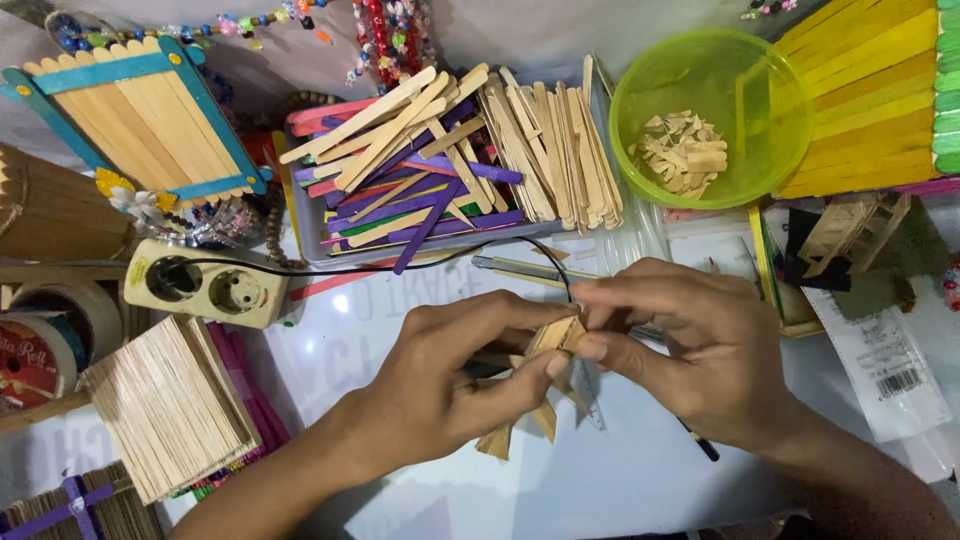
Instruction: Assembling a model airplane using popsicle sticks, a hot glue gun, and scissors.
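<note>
Both my hands meet over the white tabletop at the centre. My left hand (450, 375) grips a small piece built from plain wooden craft sticks (553, 338), with stick ends poking out below the palm. My right hand (680, 340) pinches the top of the same piece from the right, thumb and fingers closed on it. What lies under the hands is hidden.
A tray (312, 250) of plain and coloured craft sticks sits behind the hands. A green bowl (640, 75) holds stick offcuts. A power socket block (205, 283), a stick panel (170, 405), tape rolls (40, 340), a blue-framed stick panel (140, 110), a yellow stick roof (870, 90) and a craft knife (520, 268) surround the spot.
</note>
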